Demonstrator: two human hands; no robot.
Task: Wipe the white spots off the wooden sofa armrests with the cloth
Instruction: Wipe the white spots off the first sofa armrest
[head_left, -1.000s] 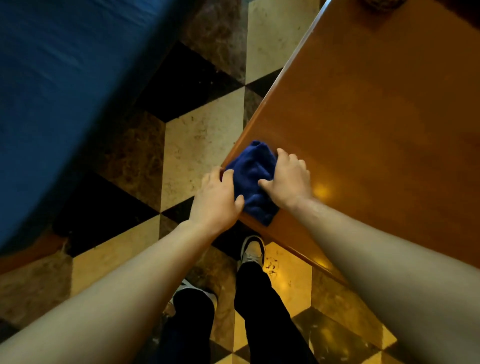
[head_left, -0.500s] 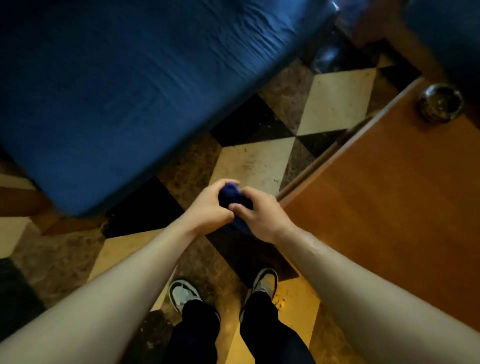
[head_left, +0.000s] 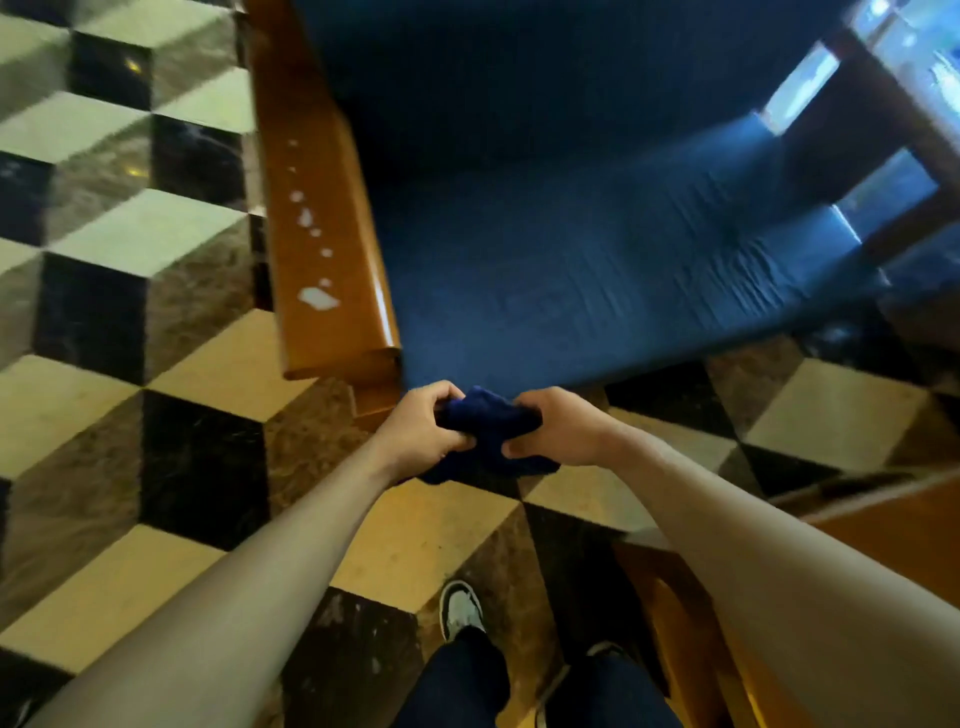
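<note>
Cloth (head_left: 485, 431) off the table now, bunched between left hand (head_left: 423, 428) and right hand (head_left: 558, 431), fingers curled tight on it. Spotted armrest (head_left: 322, 234) just beyond left fingertips. White spots (head_left: 317, 297) untouched; wiping likely next.

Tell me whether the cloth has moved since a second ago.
Yes. The blue cloth then lay on the wooden table's corner; now both hands, left and right, hold it in the air near the armrest, off the table.
</note>
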